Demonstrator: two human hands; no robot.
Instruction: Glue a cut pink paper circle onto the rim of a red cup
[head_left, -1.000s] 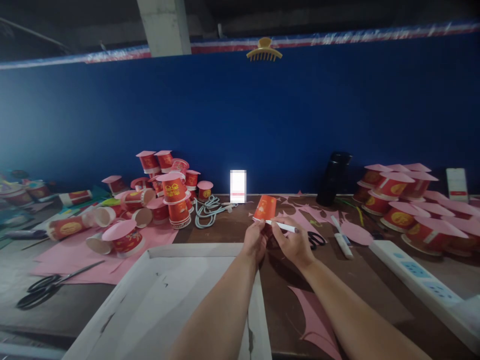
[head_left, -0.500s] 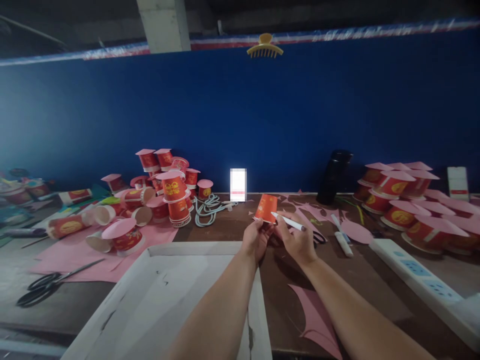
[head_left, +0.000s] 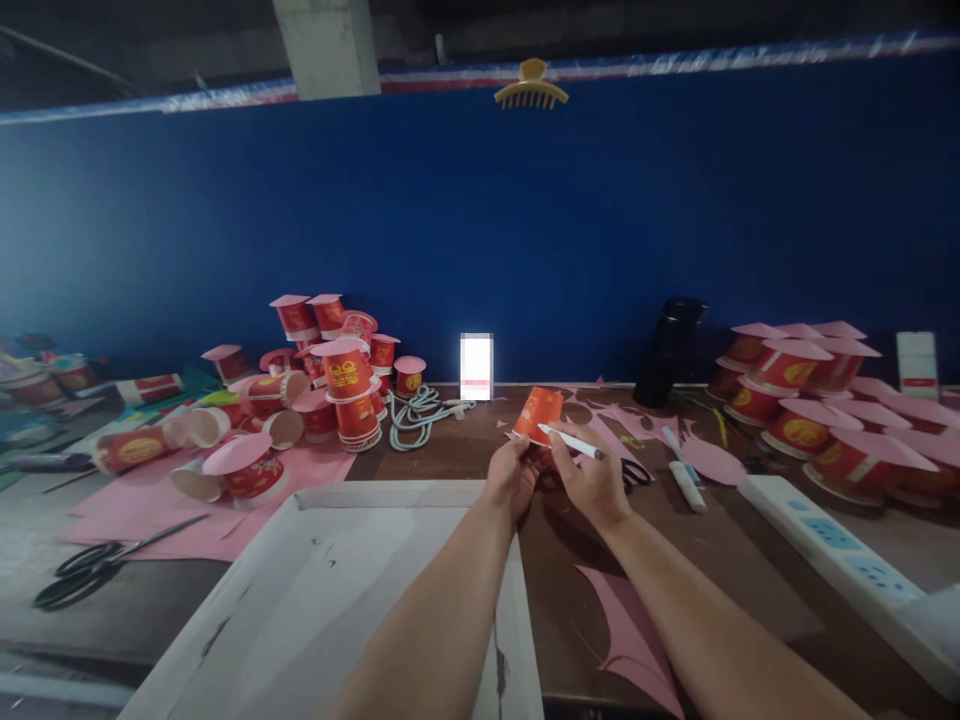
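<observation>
A red paper cup [head_left: 540, 412] with its narrow base upward is held at the rim by my left hand [head_left: 514, 475], fingers closed on it. My right hand [head_left: 596, 485] grips a white marker pen [head_left: 574, 441], whose tip points left at the lower part of the cup. Whether the tip touches the cup is too small to tell. Behind my right hand lie black-handled scissors [head_left: 636, 475], partly hidden. Pink paper offcuts [head_left: 634, 635] lie below my right forearm.
White box lid [head_left: 315, 560] under my left arm; scissors [head_left: 97, 565] on the left. Cups with pink tops are stacked left [head_left: 346, 375] and right [head_left: 795, 368]. A black bottle [head_left: 667, 350], glue stick [head_left: 686, 487], power strip [head_left: 840, 560] and coiled cable [head_left: 412, 420] lie around.
The cup has tilted, its top leaning slightly to the right. The pen has shifted a little to the left along with my right hand.
</observation>
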